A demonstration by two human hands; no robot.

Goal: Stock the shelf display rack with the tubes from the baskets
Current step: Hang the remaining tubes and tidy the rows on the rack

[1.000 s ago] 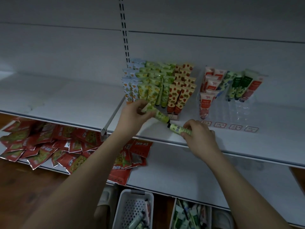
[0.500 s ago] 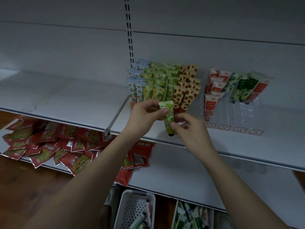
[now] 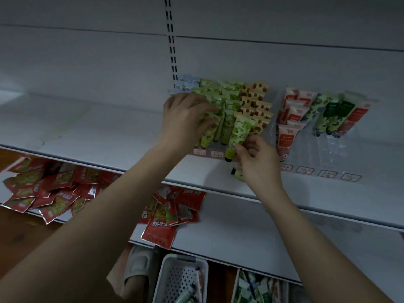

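White shelving fills the view, its upper shelf (image 3: 109, 132) carrying a display rack (image 3: 220, 119) packed with tubes just beyond both hands. Below the forearms sit two baskets (image 3: 181, 278) of more tubes, and left of them a spill of red sachets (image 3: 54, 193). The left hand (image 3: 185, 119) lies over the green rows with fingers pressing the tubes aside. The right hand (image 3: 258, 162) pinches a green tube (image 3: 239, 134) low down near its cap, crimped end up, at the rack's front row; a second tube (image 3: 239, 173) seems tucked under its palm, though shadow hides the hold. Such tubes look light, soft-walled and slick, so gripping near the stiffer cap shoulder should steer them best.
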